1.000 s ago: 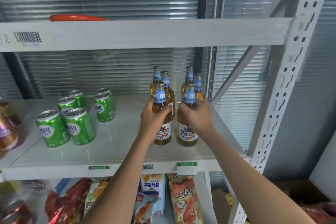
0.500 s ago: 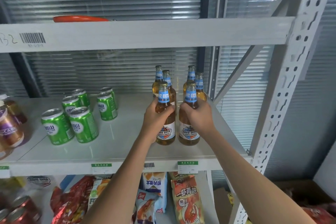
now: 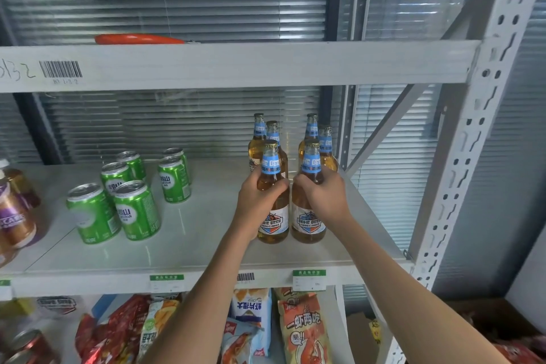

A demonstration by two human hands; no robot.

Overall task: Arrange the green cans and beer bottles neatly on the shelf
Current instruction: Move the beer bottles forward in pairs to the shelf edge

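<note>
My left hand (image 3: 260,201) is wrapped around the shoulder of the front left beer bottle (image 3: 273,210), fingers curled round the glass so that only the thumb side and knuckles show; the fingertips themselves are out of sight behind the bottle. My right hand (image 3: 323,198) grips the front right beer bottle (image 3: 308,216) the same way, and it covers the upper body of that bottle, leaving the blue neck label above and the round front label below. Both bottles stand upright on the middle shelf (image 3: 189,251), just beside each other near its right end, though I cannot tell whether their sides touch. Behind them four more beer bottles (image 3: 310,133) stand in two pairs, mostly hidden by the front ones and my hands, with only necks and a bit of amber glass visible. To the left, well apart from the bottles, the green cans (image 3: 137,210) stand in a loose cluster, the rear ones partly blocked by those in front. At the far left edge, brown and purple cans (image 3: 13,216) are cut off by the frame. An orange object (image 3: 139,38) lies on the upper shelf, only its top edge showing. Below, snack bags (image 3: 304,331) are half hidden by my forearms.
</note>
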